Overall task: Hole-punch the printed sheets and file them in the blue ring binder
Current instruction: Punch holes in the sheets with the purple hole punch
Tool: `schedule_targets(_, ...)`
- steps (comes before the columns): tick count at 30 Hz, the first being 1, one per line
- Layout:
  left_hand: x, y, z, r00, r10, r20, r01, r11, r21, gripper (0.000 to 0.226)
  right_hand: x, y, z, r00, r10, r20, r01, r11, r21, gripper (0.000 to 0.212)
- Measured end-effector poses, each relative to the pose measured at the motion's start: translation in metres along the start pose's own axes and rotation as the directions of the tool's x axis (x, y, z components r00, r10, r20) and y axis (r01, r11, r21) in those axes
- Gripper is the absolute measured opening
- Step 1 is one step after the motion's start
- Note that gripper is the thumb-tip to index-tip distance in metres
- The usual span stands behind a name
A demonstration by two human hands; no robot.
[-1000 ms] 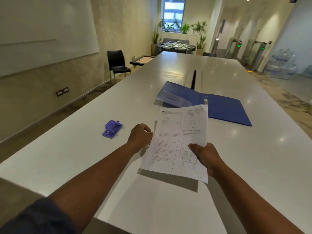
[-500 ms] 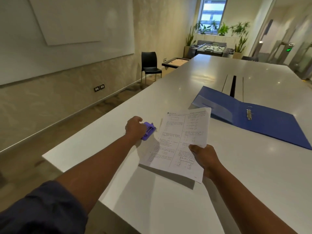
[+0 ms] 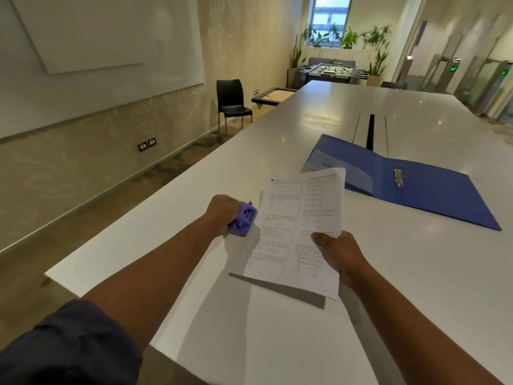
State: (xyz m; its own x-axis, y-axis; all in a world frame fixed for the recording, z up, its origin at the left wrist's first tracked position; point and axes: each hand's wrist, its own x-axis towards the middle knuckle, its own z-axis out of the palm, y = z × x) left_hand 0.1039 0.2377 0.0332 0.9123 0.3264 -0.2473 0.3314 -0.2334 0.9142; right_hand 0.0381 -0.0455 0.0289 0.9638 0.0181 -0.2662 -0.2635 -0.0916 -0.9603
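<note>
Paper first: the printed sheets are held above the white table, tilted so the near edge hangs lowest and throws a dark shadow on the tabletop beneath. The right hand pinches them at their right edge, thumb lying flat on the top page and the other fingers tucked out of sight underneath. A second page peeks out behind the first at the upper right corner. The left hand is curled around a small purple hole punch, which sits just beside the left edge of the sheets; the fingers wrap its far side, so I cannot tell exactly how they lie, nor whether the punch is resting on the table or lifted a little off it. Whether the paper's edge is already inside the punch slot is also unclear from where I stand. Farther along the table, to the right and well apart from both hands, the blue ring binder lies open and flat, its metal ring clip showing near the spine and a clear pocket on the inside of its left cover. Over by the wall stands a black chair, and potted plants line the window at the far end.
</note>
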Motion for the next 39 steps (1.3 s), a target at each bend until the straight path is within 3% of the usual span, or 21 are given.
schedule_targets(12,-0.054,0.036,0.151,0.956,0.073,0.285,-0.052,0.995,-0.083,0.017,-0.064,0.002,-0.169,0.978,0.013,-0.209,-0.016,1.0,-0.015,0.037)
schedule_targets(19,-0.096,0.044,0.225,0.925,0.125,0.358,-0.117,0.992,-0.045,0.022,-0.107,0.015,-0.238,0.954,0.062,-0.293,-0.052,0.998,0.042,0.034)
schedule_targets(32,-0.127,0.027,0.242,0.924,0.217,0.315,-0.238,0.971,0.029,0.017,-0.111,0.039,-0.251,0.96,0.118,-0.253,-0.112,0.993,0.036,0.029)
schedule_targets(39,-0.137,0.014,0.233,0.903,0.287,0.321,-0.257,0.957,-0.133,0.013,-0.1,0.047,-0.25,0.967,0.119,-0.223,-0.111,0.993,0.051,0.033)
